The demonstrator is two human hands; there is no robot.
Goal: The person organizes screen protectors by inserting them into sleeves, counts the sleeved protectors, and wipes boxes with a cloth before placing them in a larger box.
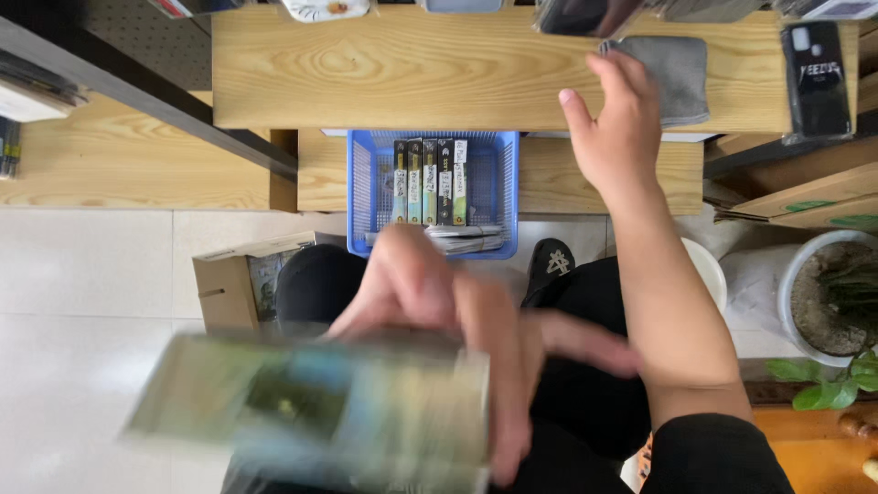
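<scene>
Wooden shelf (412, 73) | right hand (617, 128) spread wide, reaching grey cloth (677, 73) | left hand (439, 302) gripping blurred package (311, 407)

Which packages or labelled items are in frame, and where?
Flat package: held by left hand, bottom centre, rectangular, greenish, blurred.
Slim boxes: upright row in blue basket, black, green, white.
Black phone case: wooden shelf, far right.
Cardboard box: floor, left, brown.
Right hand: at grey cloth.

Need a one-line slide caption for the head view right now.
Left hand holds a blurred flat package while right hand reaches the grey cloth above a blue basket.
</scene>
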